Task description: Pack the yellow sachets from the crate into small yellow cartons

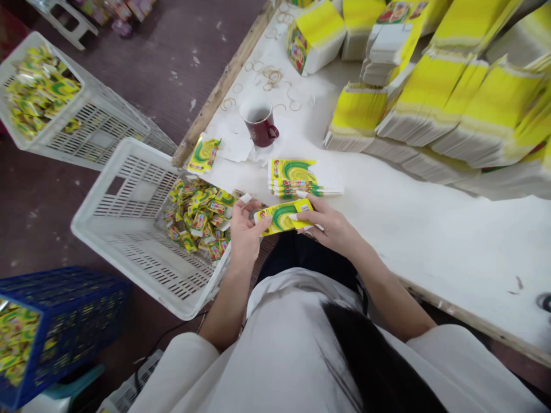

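Note:
Between my two hands, just off the table's front edge, is a yellow and green printed carton (280, 217). My left hand (246, 229) pinches its left end with the thumb on the front, and a white wrap covers one fingertip. At the other end, the thumb and fingers of my right hand (325, 222) are closed on the carton, with white wraps on some fingertips. Right behind my hands lies a small stack of flat cartons (295, 175). A white crate (124, 212) stands beside my left hand, with many small filled packets (200, 221) inside.
A maroon mug (260, 123) stands on the white-covered table (430, 241), near loose rubber bands (271, 77) and a single flat carton (204, 154). Bundles of yellow cartons (430, 103) fill the back right. Another white crate (86, 120) and a blue crate (64, 327) hold packets at left.

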### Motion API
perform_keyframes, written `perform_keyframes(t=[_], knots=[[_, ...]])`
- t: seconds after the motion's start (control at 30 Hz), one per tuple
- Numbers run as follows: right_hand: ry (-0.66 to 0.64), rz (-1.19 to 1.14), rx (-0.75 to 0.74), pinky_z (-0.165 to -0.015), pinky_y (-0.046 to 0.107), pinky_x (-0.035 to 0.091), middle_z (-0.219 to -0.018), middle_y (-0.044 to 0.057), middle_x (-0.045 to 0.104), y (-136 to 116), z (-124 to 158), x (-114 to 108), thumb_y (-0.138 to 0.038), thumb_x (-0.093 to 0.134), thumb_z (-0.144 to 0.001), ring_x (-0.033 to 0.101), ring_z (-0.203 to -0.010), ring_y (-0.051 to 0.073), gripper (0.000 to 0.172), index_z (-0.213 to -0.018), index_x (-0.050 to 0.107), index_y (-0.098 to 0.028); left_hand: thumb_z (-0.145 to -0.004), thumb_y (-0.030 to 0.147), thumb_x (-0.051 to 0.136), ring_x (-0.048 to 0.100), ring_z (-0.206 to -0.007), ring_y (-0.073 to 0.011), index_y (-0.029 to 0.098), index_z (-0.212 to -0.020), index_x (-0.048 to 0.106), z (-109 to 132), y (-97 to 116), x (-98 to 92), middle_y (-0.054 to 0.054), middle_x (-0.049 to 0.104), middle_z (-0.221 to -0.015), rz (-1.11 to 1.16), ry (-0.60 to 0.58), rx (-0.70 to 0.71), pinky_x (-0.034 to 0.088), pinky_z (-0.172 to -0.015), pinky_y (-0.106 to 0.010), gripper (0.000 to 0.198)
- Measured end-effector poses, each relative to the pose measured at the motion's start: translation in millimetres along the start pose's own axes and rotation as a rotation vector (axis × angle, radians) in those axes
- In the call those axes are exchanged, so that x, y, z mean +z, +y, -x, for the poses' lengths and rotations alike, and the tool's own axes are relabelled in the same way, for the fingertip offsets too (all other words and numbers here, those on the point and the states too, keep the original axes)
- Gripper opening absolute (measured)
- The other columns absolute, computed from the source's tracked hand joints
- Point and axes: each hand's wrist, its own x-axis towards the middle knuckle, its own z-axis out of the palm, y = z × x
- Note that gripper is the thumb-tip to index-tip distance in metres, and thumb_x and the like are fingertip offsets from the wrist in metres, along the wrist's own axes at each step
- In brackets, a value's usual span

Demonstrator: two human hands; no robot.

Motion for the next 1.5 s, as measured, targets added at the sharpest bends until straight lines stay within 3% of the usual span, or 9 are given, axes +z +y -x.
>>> perform_keyframes(t=[0.23,0.4,0.5,0.67,0.73,0.83,1.07,1.33,1.5], knots=[[0.012,-0.144,0.008,-0.109,0.055,0.043,-0.143,0.019,0.052,0,0,4,-0.03,0.055,-0.096,0.044,-0.142,0.033,0.03,-0.126,0.056,-0.023,-0.063,0.035,0.09,0.065,-0.085,-0.013,0.028,-0.121,0.05,9,2,3.3,-0.002,0.061,-0.107,0.001,-0.023,0.038,0.054,-0.073,-0.024,0.071],[0.171,-0.284,0.113,-0.112,0.052,0.043,-0.149,0.019,0.044,-4,-12,26,-0.038,0.058,-0.094,0.047,-0.138,0.032,0.061,-0.146,0.031,-0.022,-0.07,0.035,0.086,0.065,-0.089,-0.0145,0.026,-0.118,0.052,9,7,2.3,-0.001,0.062,-0.099,-0.083,-0.019,0.149,0.054,-0.077,-0.024,0.06],[0.235,-0.237,0.176,-0.104,0.049,0.051,-0.141,0.016,0.051,3,-24,23,-0.04,0.062,-0.09,0.057,-0.123,0.029,0.063,-0.144,0.035,-0.023,-0.072,0.033,0.083,0.065,-0.092,-0.0157,0.022,-0.113,0.055,0,17,-28.7,-0.003,0.064,-0.1,-0.23,0.118,0.29,0.054,-0.08,-0.027,0.051],[0.349,0.22,0.463,-0.095,0.053,0.049,-0.112,0.016,0.059,31,-44,5,-0.024,0.062,-0.084,0.056,-0.108,0.034,0.028,-0.111,0.061,-0.018,-0.07,0.024,0.08,0.06,-0.106,-0.021,0.019,-0.112,0.055,-12,38,-102.8,-0.006,0.064,-0.114,-0.719,0.641,0.428,0.05,-0.092,-0.037,0.049],[0.306,0.334,0.516,-0.094,0.054,0.047,-0.107,0.016,0.058,38,-50,4,-0.022,0.065,-0.081,0.054,-0.104,0.035,0.023,-0.103,0.062,-0.017,-0.071,0.025,0.079,0.059,-0.111,-0.0224,0.019,-0.114,0.056,-12,38,-113.0,-0.007,0.063,-0.119,-0.769,0.668,0.412,0.049,-0.096,-0.039,0.049],[0.274,0.383,0.518,-0.092,0.052,0.046,-0.103,0.016,0.059,39,-56,5,-0.022,0.066,-0.079,0.053,-0.1,0.035,0.019,-0.095,0.058,-0.019,-0.073,0.037,0.08,0.061,-0.11,-0.0218,0.021,-0.111,0.057,-9,23,-97.4,-0.006,0.064,-0.114,-0.608,0.492,0.35,0.05,-0.095,-0.038,0.047],[0.28,0.02,0.493,-0.069,0.039,0.049,-0.085,0.003,0.063,1,-40,6,-0.023,0.063,-0.077,0.058,-0.072,0.023,0.026,-0.096,0.045,-0.024,-0.06,0.074,0.077,0.063,-0.107,-0.0234,0.029,-0.114,0.056,0,-17,-8.3,-0.007,0.063,-0.116,0.094,-0.042,0.158,0.052,-0.09,-0.038,0.073],[0.051,-0.55,0.343,-0.063,0.028,0.048,-0.08,-0.002,0.055,-56,-15,35,-0.028,0.066,-0.079,0.054,-0.069,0.014,0.026,-0.093,0.044,-0.024,-0.071,0.096,0.023,0.059,-0.08,-0.0218,0.027,-0.102,0.058,7,-3,47.2,-0.005,0.056,-0.086,0.173,0.0,0.145,0.053,-0.072,-0.037,0.083],[0.051,-0.546,0.358,-0.066,0.029,0.048,-0.085,-0.001,0.057,-57,-16,39,-0.029,0.072,-0.075,0.054,-0.072,0.015,0.038,-0.104,0.048,-0.023,-0.07,0.095,0.038,0.05,-0.06,-0.0157,0.027,-0.088,0.058,2,-1,41.1,0.0,0.049,-0.07,0.214,0.094,0.127,0.055,-0.067,-0.033,0.073]])
